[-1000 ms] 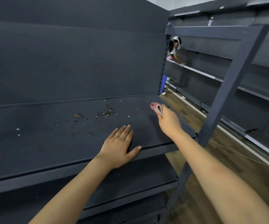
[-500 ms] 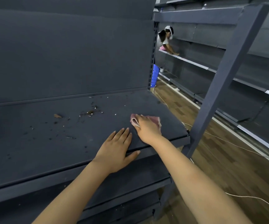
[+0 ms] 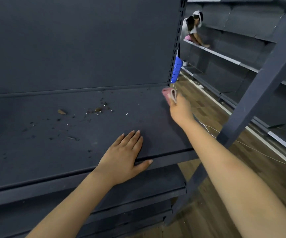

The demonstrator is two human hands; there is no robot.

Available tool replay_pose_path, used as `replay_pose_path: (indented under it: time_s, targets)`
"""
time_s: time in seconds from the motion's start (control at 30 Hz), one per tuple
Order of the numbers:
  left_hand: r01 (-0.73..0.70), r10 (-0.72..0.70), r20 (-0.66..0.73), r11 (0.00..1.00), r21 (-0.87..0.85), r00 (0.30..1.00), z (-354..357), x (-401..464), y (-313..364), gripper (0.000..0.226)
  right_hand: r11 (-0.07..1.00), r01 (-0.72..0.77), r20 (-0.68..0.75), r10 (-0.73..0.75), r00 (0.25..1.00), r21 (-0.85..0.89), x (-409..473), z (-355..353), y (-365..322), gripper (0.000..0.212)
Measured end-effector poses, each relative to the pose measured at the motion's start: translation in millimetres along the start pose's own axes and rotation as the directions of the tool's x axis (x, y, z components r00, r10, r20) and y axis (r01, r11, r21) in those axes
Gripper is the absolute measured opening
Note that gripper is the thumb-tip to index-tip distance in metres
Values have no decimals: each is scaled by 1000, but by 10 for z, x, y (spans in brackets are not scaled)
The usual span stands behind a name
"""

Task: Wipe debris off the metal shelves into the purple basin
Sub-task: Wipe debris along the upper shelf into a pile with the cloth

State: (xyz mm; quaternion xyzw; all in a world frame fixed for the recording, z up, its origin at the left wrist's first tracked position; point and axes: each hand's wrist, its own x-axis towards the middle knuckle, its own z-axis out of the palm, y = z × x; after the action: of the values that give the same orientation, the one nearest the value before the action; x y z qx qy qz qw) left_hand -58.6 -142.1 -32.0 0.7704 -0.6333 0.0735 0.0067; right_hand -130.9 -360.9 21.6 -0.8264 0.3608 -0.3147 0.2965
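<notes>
A dark metal shelf (image 3: 35, 148) runs across the view, with brown and white debris (image 3: 97, 109) scattered over its middle and left. My right hand (image 3: 181, 110) grips a folded pink cloth (image 3: 169, 96) at the shelf's far right corner, right of the debris. My left hand (image 3: 123, 157) lies flat, fingers straight, on the shelf's front edge with the thumb over the lip. No purple basin shows in this view.
A slotted upright (image 3: 176, 43) ends the back panel. A slanted dark post (image 3: 266, 78) crosses on the right. Another person (image 3: 193, 28) works at shelves across the aisle. A blue stack (image 3: 176, 69) and white cables (image 3: 259, 150) are on the wooden floor.
My right hand has carried the pink cloth from the shelf's front right, beside my left hand, back to the far right corner. My left hand stays flat on the front edge.
</notes>
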Motion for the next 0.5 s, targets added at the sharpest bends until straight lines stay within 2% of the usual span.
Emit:
replay_pose_path:
  time_s: [0.13, 0.2, 0.27, 0.33, 0.4, 0.5]
  targets:
    - [20, -20, 19, 999, 30, 1000, -27, -3, 1, 84, 966, -99, -108, 75, 991, -237, 278, -200, 261, 28]
    - [21, -22, 22, 1000, 19, 1000, -7, -12, -5, 86, 934, -167, -83, 148, 985, -317, 393, -159, 418, 28]
    - [44, -43, 25, 999, -6, 999, -9, -16, -9, 87, 918, -240, -25, 245, 969, -315, 472, -44, 537, 33]
    - [48, -47, 23, 999, -24, 999, -54, -8, 8, 90, 907, -263, -2, 278, 961, -330, 508, 58, 569, 39]
    - [35, -35, 15, 998, -44, 999, -60, 8, -2, 94, 879, -206, 7, 232, 973, -430, 520, 126, 503, 37]
    - [38, -38, 12, 999, -11, 999, -51, 4, 0, 87, 874, -9, 118, 76, 990, -485, 441, 240, 263, 33]
